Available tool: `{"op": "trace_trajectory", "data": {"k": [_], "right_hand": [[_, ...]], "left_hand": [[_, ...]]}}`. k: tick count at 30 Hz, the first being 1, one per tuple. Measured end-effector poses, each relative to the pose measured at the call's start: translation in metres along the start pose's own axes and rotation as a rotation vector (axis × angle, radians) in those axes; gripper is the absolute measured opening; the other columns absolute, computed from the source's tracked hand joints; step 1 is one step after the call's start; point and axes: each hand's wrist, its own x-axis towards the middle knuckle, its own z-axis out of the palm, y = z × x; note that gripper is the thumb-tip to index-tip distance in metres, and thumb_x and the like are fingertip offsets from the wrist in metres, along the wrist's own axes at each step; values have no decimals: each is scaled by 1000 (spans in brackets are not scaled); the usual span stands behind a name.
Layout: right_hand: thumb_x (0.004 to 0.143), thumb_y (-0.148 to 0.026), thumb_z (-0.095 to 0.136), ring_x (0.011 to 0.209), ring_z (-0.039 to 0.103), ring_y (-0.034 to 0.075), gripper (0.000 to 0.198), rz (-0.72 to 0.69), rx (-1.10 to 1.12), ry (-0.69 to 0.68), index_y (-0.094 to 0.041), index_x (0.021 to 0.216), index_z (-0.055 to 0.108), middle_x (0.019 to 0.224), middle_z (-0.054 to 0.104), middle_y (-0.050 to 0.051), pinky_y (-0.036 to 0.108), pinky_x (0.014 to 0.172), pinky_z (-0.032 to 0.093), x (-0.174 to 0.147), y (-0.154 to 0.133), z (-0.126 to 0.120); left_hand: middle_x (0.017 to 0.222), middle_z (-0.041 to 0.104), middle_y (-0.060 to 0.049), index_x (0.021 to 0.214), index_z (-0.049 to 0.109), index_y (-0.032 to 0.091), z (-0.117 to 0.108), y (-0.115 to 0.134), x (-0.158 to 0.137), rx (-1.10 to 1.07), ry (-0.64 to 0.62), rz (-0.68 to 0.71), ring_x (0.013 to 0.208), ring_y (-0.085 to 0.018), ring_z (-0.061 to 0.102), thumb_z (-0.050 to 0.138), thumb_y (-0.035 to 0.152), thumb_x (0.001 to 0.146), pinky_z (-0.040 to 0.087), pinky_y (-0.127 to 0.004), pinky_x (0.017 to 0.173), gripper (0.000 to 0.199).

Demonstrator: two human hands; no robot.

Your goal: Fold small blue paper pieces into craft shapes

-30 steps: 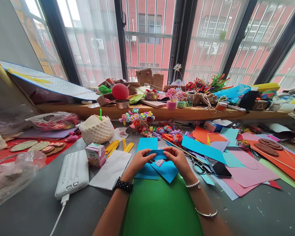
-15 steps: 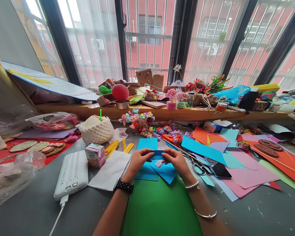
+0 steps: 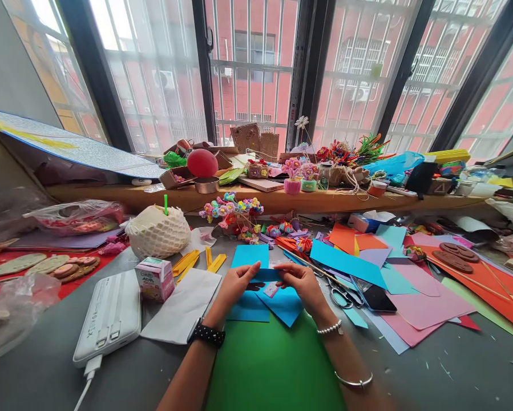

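Note:
Between my two hands is a folded strip of blue paper [image 3: 265,275], held level above the work surface. My left hand [image 3: 238,285] pinches its left end, thumb on top and fingertips beneath. At the other end, my right hand [image 3: 301,285] has thumb and fingers closed on the strip; its fingertips partly cover that edge. Below lie a blue sheet [image 3: 248,309] and a tilted blue piece [image 3: 287,305], with a small patterned scrap [image 3: 271,290] near them. Another blue sheet [image 3: 251,254] lies just beyond. Nearest me is a smooth green sheet [image 3: 273,365].
Left of my hands are a white napkin [image 3: 181,305], a small drink carton [image 3: 154,279] and a corded power bank [image 3: 109,317]. Scissors [image 3: 344,298], a phone [image 3: 374,297] and coloured papers [image 3: 427,297] lie to the right. Crochet flowers [image 3: 230,208] stand behind.
The whole view has shifted slightly, moving most things left and down. Both hands still hold the blue strip; the right fingers have changed position slightly at its end.

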Motion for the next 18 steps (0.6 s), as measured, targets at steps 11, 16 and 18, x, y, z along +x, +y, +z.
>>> {"op": "trace_trajectory", "data": {"k": [11, 16, 18], "right_hand": [[63, -29, 62, 59, 61, 15, 21, -31, -47, -42, -15, 79, 65, 71, 63, 3, 25, 56, 49, 1, 1, 0], [61, -33, 63, 59, 59, 14, 29, -15, -109, -78, -15, 83, 62, 75, 62, 4, 24, 52, 49, 2, 3, 2], [63, -37, 60, 53, 58, 13, 28, 5, -153, -63, -13, 79, 63, 64, 62, 3, 23, 49, 47, 3, 4, 2]], "left_hand": [[65, 62, -1, 71, 62, 12, -4, -2, 1, -101, -14, -51, 59, -14, 60, 73, 34, 43, 48, -23, 60, 37], [66, 63, -2, 72, 63, 12, -3, -1, 0, -37, -30, 22, 63, -15, 59, 71, 34, 46, 48, -25, 61, 35], [66, 62, -2, 73, 64, 12, -2, -1, -1, 2, -61, 46, 64, -15, 58, 70, 34, 48, 47, -25, 63, 34]]}}
